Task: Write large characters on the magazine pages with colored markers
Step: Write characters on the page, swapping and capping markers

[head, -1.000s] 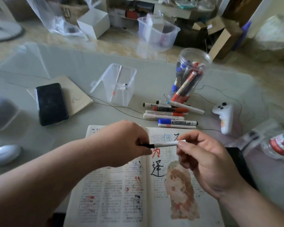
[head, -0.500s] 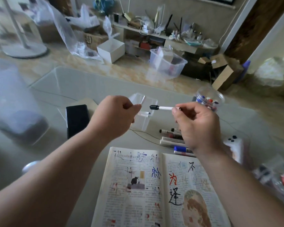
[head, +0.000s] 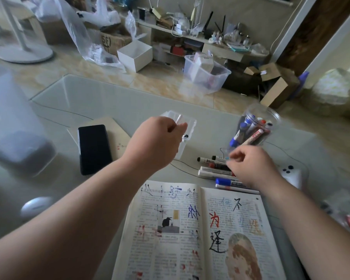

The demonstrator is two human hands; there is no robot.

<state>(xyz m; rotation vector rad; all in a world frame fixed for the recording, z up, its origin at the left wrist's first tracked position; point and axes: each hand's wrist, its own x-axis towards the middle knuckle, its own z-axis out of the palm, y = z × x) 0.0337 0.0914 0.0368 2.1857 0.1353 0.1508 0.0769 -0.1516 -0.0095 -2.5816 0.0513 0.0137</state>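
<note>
Open magazine (head: 170, 229) of thin printed paper, laid flat at the near edge of a pale, smooth glass tabletop (head: 101, 102); both pages are already overwritten with large characters in black, red, blue and yellow. Risk judged: wet ink may be smeared by a forearm drawn across the pages, or bled through the thin paper if a tip is held down long. Loose markers (head: 212, 171), cylindrical and white-barrelled with black, red and blue caps, are ranged in a rough row just beyond the right page; round barrels may be sent rolling over the glass by a careless reach. Right hand (head: 253, 166) is lowered onto that row with fingers curled; whether a marker is gripped cannot be told, the fingertips being blurred. Left hand (head: 158, 142) is raised over a clear, hard-walled plastic box (head: 188, 128), thumb set against a curled forefinger as in a pinch; what is pinched, if anything, is hidden. A clear plastic jar (head: 257, 126) stocked with further markers stands just behind the right hand and may be tipped by its knuckles. A black slab phone (head: 93, 148) rests on a tan notebook (head: 119, 128) to the left; a white moulded controller (head: 291, 175) lies to the right.
</note>
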